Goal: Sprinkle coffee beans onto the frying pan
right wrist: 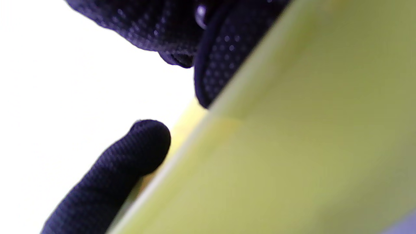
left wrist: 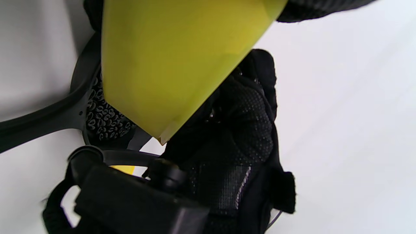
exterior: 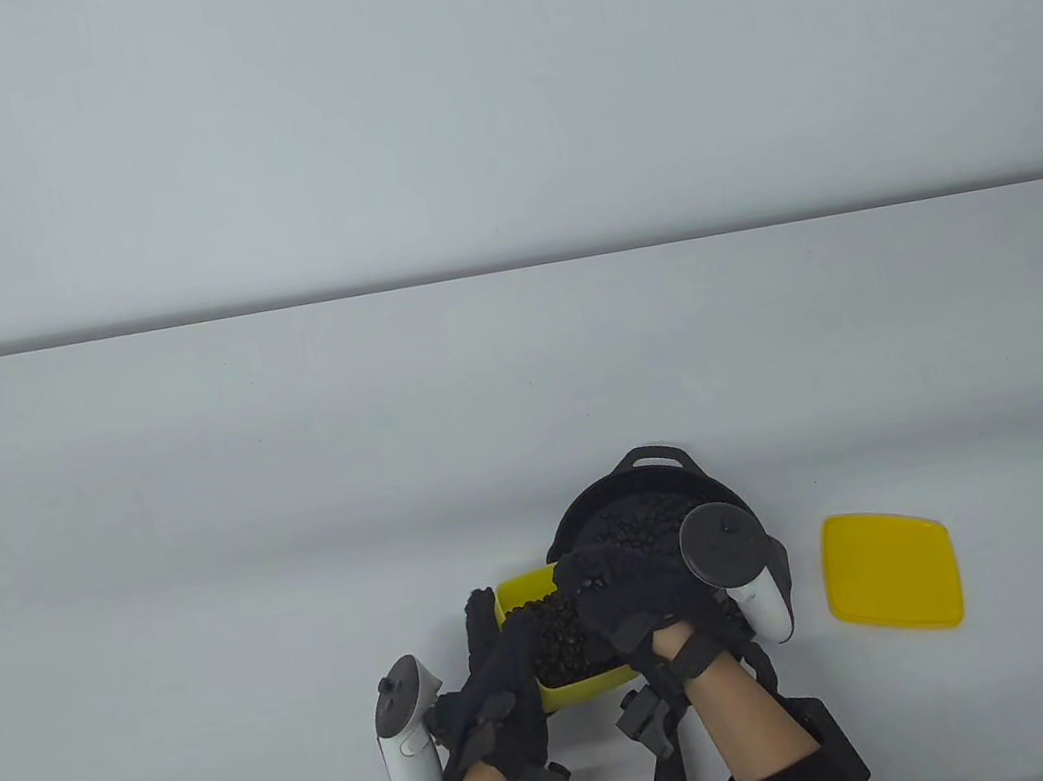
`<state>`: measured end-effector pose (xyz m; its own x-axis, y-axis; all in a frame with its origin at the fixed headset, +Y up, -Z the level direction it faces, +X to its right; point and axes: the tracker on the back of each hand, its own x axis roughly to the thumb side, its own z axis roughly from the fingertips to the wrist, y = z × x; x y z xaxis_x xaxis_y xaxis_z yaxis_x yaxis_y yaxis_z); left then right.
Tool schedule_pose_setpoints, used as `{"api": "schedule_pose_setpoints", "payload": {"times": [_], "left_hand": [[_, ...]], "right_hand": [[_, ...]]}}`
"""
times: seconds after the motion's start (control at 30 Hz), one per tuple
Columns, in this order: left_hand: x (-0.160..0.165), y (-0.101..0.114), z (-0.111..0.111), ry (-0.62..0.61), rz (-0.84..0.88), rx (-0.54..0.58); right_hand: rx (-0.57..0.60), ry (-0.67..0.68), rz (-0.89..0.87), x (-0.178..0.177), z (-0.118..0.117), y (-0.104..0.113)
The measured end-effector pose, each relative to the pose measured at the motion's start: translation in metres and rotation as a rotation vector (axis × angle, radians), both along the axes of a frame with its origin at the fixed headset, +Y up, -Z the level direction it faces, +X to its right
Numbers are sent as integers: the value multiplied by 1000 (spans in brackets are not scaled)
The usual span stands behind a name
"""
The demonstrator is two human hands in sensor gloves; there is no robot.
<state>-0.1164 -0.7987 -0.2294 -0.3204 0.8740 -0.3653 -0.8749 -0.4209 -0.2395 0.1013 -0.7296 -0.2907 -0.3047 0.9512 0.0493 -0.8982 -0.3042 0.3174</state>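
I've got the white surface (exterior: 204,523) under everything, and both hands are working low and close to me. Just beyond my right hand sits the round black cast-iron frying pan (exterior: 640,500), its long handle running back toward me between my wrists, so the bowl of it lies right past the box, a short tip away, I'd say. There's a layer of dark roasted coffee beans (exterior: 639,526) in it now; the left wrist view shows beans against the pan wall too.

Between my hands is the square yellow plastic box (exterior: 563,638), loaded with more beans and, going by the left wrist view, raised and canted toward the pan, which I read as the pour in hand.

Off to the right of my right hand, well apart, lies the flat yellow square lid (exterior: 891,570), out of the pour's way.

My left hand (exterior: 496,684) grips the box's near-left side, fingers curled over the wall. My right hand (exterior: 635,591) lies over the box's far-right corner, fingers bent down at the rim and the beans; whether it clamps the wall or rakes beans out, I can't tell. The right wrist view shows only fingertips (right wrist: 143,146) touching a blurred yellow edge.
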Motion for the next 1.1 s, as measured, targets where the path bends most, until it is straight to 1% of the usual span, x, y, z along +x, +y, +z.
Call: {"api": "schedule_pose_setpoints", "payload": {"times": [0.1, 0.2, 0.3, 0.37, 0.43, 0.5, 0.57, 0.7, 0.73, 0.93, 1.0, 1.1], "left_hand": [[0, 1, 0, 0, -3, 0], [-3, 1, -1, 17, -6, 10], [-9, 2, -2, 48, -41, 24], [-12, 3, -2, 75, -58, 25], [-15, 4, -3, 92, -56, 32], [-18, 5, -3, 106, -47, 41], [-18, 6, -3, 107, -45, 44], [-19, 6, -4, 104, -48, 45], [-19, 6, -3, 102, -51, 45], [-24, 7, -3, 119, -57, 55], [-25, 7, -3, 126, -58, 55], [-24, 7, -3, 128, -58, 55]], "right_hand": [[-19, -41, -55, 8, -1, 1], [-27, -92, -134, 24, -5, 2], [-28, -155, -150, 42, -8, 2], [-45, -207, -135, 55, -13, -4], [-70, -251, -69, 66, -17, -13], [-102, -301, 72, 76, -21, -24], [-135, -308, 146, 78, -24, -31], [-169, -258, 198, 67, -28, -39], [-171, -229, 206, 62, -29, -40], [-159, -86, 232, 46, -30, -36], [-148, -35, 302, 46, -30, -32], [-139, -10, 443, 50, -27, -26]]}}
